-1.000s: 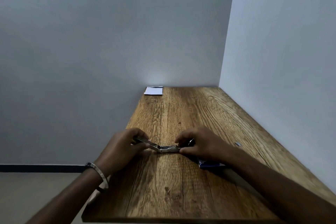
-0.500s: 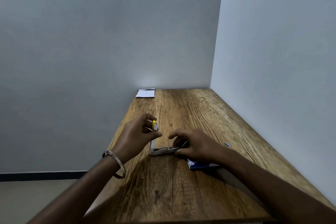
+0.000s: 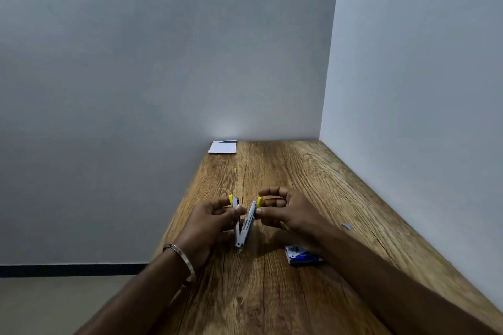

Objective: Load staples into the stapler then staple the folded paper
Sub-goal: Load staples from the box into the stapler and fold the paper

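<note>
holding the stapler (image 3: 244,228) between both hands, i have it opened into a v, its hinge pointing down just above the wooden table (image 3: 272,294). my left hand (image 3: 209,221) pinches the left arm of the stapler near its yellow tip, fingers closed on it. my right hand (image 3: 288,211) pinches the right arm by its own yellow tip, thumb and forefinger closed around it. whether staples already sit in the channel i cannot tell, the metal is blurred. right of the stapler, near my right forearm, lies the blue staple box (image 3: 303,255) on the table. further right of the stapler rests what looks like a small strip of staples (image 3: 346,226). far beyond the stapler, at the table's back edge by the wall, lies the folded paper (image 3: 222,147).
</note>
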{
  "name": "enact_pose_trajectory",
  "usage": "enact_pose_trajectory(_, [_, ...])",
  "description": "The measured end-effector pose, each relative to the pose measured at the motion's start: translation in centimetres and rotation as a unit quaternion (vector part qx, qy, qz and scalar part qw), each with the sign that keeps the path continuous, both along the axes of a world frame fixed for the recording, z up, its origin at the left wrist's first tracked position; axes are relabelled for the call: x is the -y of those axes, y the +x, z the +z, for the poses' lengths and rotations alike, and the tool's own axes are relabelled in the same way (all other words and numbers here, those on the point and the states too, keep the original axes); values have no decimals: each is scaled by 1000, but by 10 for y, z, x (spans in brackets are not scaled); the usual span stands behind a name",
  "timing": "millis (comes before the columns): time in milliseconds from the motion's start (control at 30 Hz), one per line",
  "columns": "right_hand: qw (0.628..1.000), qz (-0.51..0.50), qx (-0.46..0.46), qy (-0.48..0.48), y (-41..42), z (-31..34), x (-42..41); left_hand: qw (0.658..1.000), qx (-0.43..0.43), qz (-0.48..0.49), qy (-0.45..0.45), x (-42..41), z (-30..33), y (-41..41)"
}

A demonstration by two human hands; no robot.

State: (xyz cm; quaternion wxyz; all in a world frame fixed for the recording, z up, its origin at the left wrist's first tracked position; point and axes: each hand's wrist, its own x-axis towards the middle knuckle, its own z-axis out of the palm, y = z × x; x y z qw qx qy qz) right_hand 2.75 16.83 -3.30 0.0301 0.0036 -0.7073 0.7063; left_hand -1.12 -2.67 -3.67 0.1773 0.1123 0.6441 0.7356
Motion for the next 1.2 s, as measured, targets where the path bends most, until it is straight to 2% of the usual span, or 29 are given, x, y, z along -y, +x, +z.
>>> enact_pose_trajectory(167, [996,-30,9,-82,2,-4,16,995,58,-20,74,-5,-3,2])
enact_pose_trajectory(367, [986,83,40,-139,5,-2,29,992,73,-6,107,-5,-5,0])
enact_pose_trajectory(533, [984,83,78,-136,4,4,37,991,67,24,110,-4,-6,2])
enact_pose_trajectory(733, [974,71,101,-188,3,7,33,995,37,35,90,-1,-3,6])
enact_pose_trajectory(1000, [985,15,110,-136,-1,4,28,998,-13,28,55,-5,1,13])
enact_pose_trajectory(1200, [993,72,75,-51,0,4,25,998,-30,26,39,-5,-1,13])
